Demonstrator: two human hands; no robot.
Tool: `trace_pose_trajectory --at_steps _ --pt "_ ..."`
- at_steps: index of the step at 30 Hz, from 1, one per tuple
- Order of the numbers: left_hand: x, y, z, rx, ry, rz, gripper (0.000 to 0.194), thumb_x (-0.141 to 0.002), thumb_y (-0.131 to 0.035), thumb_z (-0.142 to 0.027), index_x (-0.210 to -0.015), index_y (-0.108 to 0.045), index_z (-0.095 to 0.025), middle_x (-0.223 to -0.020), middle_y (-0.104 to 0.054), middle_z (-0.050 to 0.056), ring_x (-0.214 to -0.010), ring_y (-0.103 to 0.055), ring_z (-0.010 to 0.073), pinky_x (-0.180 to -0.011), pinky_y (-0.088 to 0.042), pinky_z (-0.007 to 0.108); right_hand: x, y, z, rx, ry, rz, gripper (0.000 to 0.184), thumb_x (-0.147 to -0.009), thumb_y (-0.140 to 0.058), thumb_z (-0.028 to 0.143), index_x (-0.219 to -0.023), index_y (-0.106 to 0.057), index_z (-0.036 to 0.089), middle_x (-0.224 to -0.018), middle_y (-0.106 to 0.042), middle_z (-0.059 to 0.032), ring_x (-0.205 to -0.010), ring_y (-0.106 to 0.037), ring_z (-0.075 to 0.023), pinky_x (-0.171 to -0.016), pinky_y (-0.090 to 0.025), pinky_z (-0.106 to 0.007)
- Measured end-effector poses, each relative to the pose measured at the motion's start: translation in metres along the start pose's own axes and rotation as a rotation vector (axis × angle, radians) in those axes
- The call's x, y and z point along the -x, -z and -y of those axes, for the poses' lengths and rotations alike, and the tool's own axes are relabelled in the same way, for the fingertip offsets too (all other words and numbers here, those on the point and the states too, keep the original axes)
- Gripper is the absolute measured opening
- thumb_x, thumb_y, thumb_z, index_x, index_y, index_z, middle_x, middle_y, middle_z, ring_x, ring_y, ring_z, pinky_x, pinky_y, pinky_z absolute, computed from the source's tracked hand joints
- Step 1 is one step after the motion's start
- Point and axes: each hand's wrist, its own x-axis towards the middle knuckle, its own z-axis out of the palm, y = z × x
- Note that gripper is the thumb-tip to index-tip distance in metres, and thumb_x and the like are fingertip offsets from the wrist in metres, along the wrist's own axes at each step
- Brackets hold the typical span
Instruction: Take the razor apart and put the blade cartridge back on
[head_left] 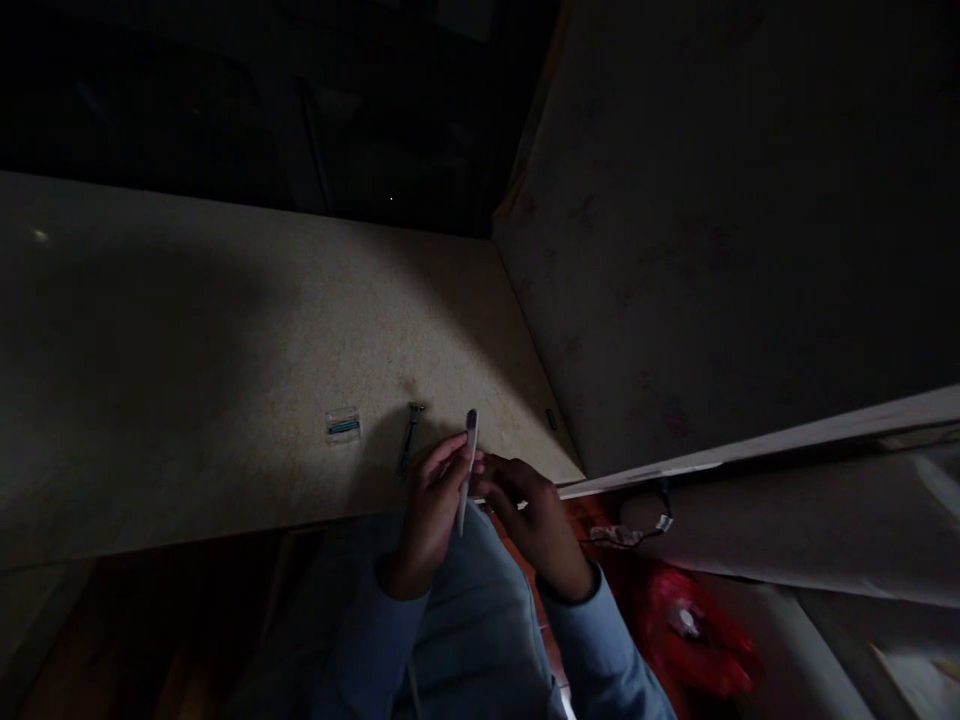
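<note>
Gripping 1 slim object (pixel 472 422), the left hand (pixel 433 497) partly hides it.

On a pale ledge (pixel 247 330): clear case (pixel 343 425), apparent razor (pixel 409 438), small dark piece (pixel 551 419).

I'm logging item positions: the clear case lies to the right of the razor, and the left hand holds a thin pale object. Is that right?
Not quite: the head view shows the clear case to the left of the razor. The left hand does hold a thin pale object.
</note>
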Motion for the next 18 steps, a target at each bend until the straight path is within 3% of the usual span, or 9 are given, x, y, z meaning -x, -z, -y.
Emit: trace_pose_trajectory --at_steps 4,9,14,18 --pt "0.0 -0.003 -0.001 0.108 -0.061 -0.049 0.04 -0.064 -0.087 -0.035 -0.095 -0.072 -0.015 -0.091 -0.074 0.006 -0.081 -0.07 0.0168 -0.071 -0.054 0.026 0.003 -0.017 0.01 -0.113 -0.001 -0.036 0.04 -0.093 -0.065 0.038 -0.128 -0.063 0.017 -0.1 -0.072 -0.0093 -0.075 -0.067 -0.0173 -0.066 -0.054 -0.026" --pt "0.001 -0.008 -0.001 0.196 -0.109 -0.069 0.039 -0.066 -0.086 -0.033 -0.097 -0.07 -0.016 -0.096 -0.076 0.007 -0.092 -0.073 0.021 -0.084 -0.056 0.033 0.0 -0.023 0.011 -0.126 -0.046 -0.059 0.043 -0.091 -0.066 0.04 -0.127 -0.063 0.016 -0.094 -0.071 -0.008 -0.069 -0.066 -0.0166 -0.061 -0.054 -0.026" --pt "0.004 -0.013 0.0 0.224 -0.141 -0.128 0.033 -0.069 -0.084 -0.03 -0.096 -0.07 -0.017 -0.104 -0.076 0.007 -0.106 -0.07 0.0227 -0.099 -0.05 0.037 0.0 -0.024 0.011 0.01 0.012 -0.105 0.037 -0.093 -0.064 0.037 -0.123 -0.068 0.017 -0.087 -0.07 -0.0066 -0.069 -0.066 -0.0168 -0.065 -0.054 -0.027" --pt "0.003 -0.014 0.001 0.226 -0.143 -0.144 0.033 -0.068 -0.084 -0.029 -0.096 -0.07 -0.018 -0.106 -0.074 0.006 -0.114 -0.066 0.0231 -0.101 -0.048 0.036 0.0 -0.023 0.013 0.093 0.055 -0.084 0.032 -0.098 -0.056 0.037 -0.117 -0.073 0.017 -0.091 -0.072 -0.0088 -0.069 -0.067 -0.0163 -0.064 -0.053 -0.026"
